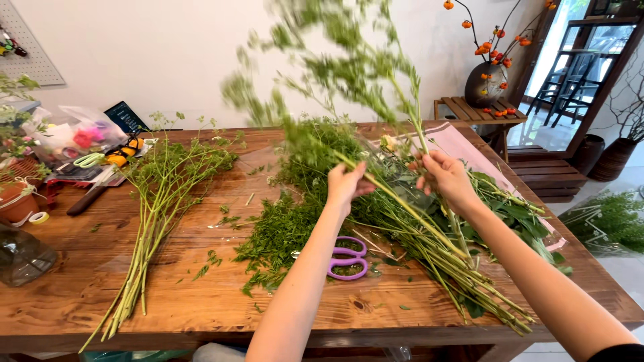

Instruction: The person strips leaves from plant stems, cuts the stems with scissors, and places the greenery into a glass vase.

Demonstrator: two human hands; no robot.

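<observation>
You are standing at a wooden desk (201, 302) set against a white wall, with a doorway and a dark vase of orange berries (488, 74) in the upper right of the frame. Your left hand (345, 182), at the centre of the frame, is closed around a leafy green stem (376, 184) that slants up and to the left, its feathery top blurred against the wall. Your right hand (444, 175), just right of centre, pinches a second upright stem (416, 121) between fingers and thumb. Both hands are raised above a large bundle of cut stems (456, 268) that lies across the right half of the desk on pink wrapping paper (463, 151), their cut ends pointing to the lower right. A heap of stripped green foliage (282, 231) lies at the middle of the desk, and purple-handled scissors (347, 258) lie just below your left forearm, beside that heap. In the left half, a smaller bunch of bare stems (151, 221) lies apart from the rest. At the left edge you have a roll of tape (38, 217), a knife (90, 194) and bags of craft supplies (80, 137).
</observation>
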